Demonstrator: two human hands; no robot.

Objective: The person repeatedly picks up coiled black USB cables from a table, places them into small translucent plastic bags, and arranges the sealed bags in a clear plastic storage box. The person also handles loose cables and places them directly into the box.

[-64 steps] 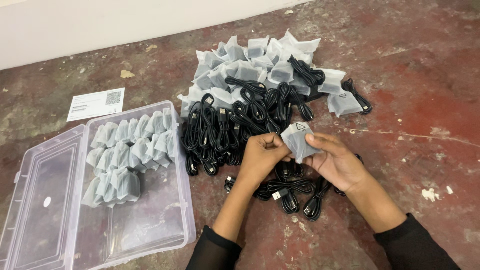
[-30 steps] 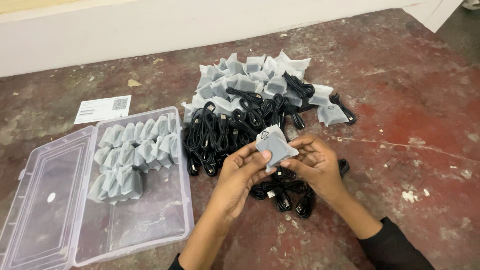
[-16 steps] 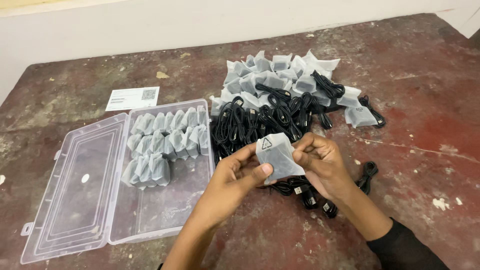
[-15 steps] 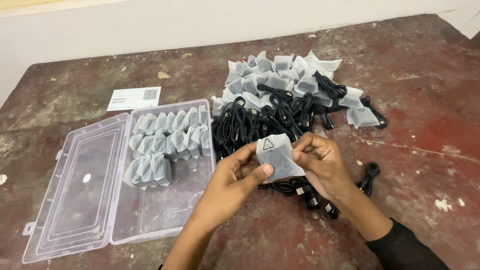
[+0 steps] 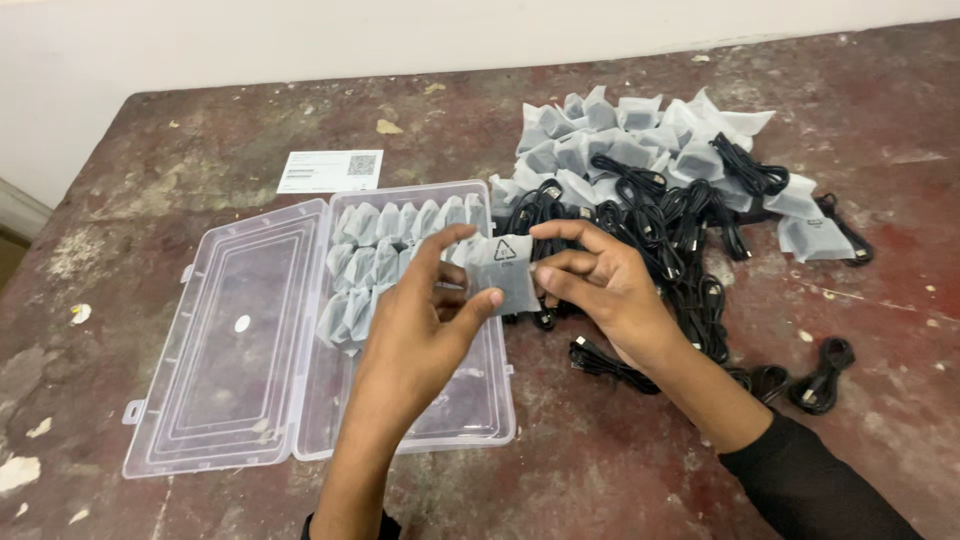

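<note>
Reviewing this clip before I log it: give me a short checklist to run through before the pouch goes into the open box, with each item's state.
1. Grey pouch held by both hands: ok, left hand and right hand pinch it.
2. Clear plastic box open, lid flat: ok.
3. Free room in the box below the packed pouches: ok.
4. Pouch sealed with a cable inside: cannot tell.
5. Loose black cables clear of the path to the box: ok, they lie right of it.
</note>
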